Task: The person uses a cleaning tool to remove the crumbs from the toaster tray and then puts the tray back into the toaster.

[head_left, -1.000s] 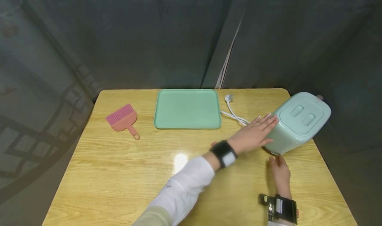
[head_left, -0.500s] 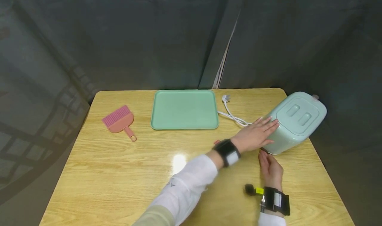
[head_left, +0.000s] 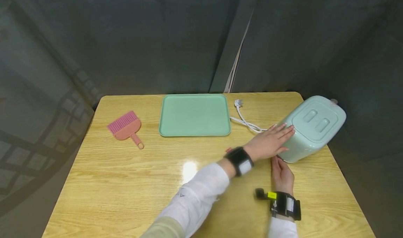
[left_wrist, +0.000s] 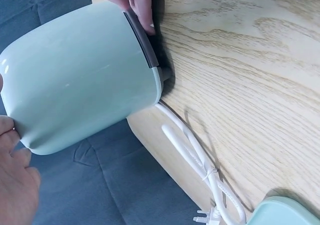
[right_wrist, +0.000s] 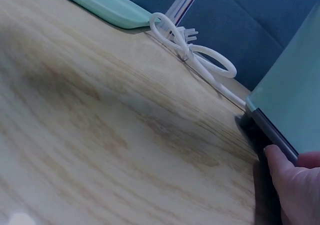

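A pale green toaster (head_left: 303, 145) with a lid (head_left: 318, 121) on top stands at the table's right side. My left hand (head_left: 266, 145) presses its near side with fingers straight. In the left wrist view, fingertips of that hand (left_wrist: 17, 177) touch the toaster by its top end. Low at the near corner, my right hand (head_left: 283, 177) grips the bottom edge. The right wrist view shows its thumb and a finger about the dark base strip (right_wrist: 275, 136), one fingertip under it and close over the table. The rest of that hand's fingers are hidden.
A white cord (head_left: 250, 126), looped and tied, runs from the toaster to a plug (head_left: 238, 103) near the back edge. A green tray (head_left: 195, 115) lies at the back middle. A pink brush with dustpan (head_left: 127, 126) lies on the left. Grey curtains (head_left: 157, 38) surround the table.
My right hand has moved left along the toaster's bottom edge to the near corner. The left hand stays on the toaster's side, and the toaster has barely moved.
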Tool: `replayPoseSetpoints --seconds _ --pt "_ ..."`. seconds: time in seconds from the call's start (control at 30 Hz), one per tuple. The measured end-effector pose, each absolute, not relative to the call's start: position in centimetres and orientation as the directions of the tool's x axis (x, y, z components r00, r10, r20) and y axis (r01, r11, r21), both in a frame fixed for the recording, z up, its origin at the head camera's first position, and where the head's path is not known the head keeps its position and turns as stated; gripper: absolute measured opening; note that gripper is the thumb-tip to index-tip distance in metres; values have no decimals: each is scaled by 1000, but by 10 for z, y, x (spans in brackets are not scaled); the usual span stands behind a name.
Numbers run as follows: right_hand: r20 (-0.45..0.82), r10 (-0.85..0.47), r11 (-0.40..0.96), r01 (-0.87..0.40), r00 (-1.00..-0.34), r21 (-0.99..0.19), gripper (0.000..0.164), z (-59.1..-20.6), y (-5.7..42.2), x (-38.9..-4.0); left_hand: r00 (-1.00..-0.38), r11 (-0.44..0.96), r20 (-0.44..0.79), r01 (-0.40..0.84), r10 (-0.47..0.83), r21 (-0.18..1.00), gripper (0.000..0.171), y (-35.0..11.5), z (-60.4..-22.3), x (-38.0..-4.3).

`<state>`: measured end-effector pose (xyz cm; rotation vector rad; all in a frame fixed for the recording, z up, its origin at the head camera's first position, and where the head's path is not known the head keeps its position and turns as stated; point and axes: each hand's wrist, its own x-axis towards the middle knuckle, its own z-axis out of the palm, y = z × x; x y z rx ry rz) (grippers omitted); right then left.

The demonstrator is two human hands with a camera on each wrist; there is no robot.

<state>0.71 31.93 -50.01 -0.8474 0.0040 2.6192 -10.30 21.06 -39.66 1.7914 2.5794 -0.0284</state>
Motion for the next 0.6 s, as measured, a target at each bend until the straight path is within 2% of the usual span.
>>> replayPoseSetpoints --seconds 0.03,0.07,0.1,0.13,0.17,0.2,0.23,0.27,0.33,0.43,0.57,0.6 --pt "-540 376 -922 -361 -753 -138 25 -502 319 7 -350 349 -13 937 937 -18 66 211 -396 -103" --pt "-468 427 -899 -309 -774 -309 23 -504 317 7 -350 349 -15 937 937 -22 66 211 -395 -103" --pt "-402 475 -815 -220 -783 -536 22 -507 316 6 -349 349 -14 937 937 -27 66 212 -394 -102" --pt "-326 526 -602 -73 -785 -795 21 -510 314 6 -348 348 -14 937 937 -29 65 213 -393 -102" --pt "-233 562 -272 89 -794 -958 22 -513 312 6 -348 347 -14 937 938 -32 65 213 -392 -102" --pt "-135 602 103 245 -787 -964 25 -516 310 7 -347 347 -15 937 938 -31 65 213 -392 -101" --pt "-49 635 323 322 -771 -890 28 -520 308 7 -347 347 -19 937 938 -31 65 214 -392 -101" --pt "50 647 486 361 -761 -796 31 -523 306 8 -346 345 -22 938 938 -30 65 214 -392 -100" --pt "136 622 586 344 -771 -734 29 -527 304 9 -346 346 -33 938 937 -24 65 214 -392 -99" --pt "211 603 645 315 -769 -696 24 -529 299 8 -346 345 -38 938 938 -18 65 215 -394 -97" --pt "196 642 618 348 -742 -705 23 -525 296 3 -335 334 -5 942 942 -37 64 215 -395 -96" --pt "142 673 540 351 -726 -765 24 -524 295 2 -330 330 3 943 944 -44 64 216 -395 -96"
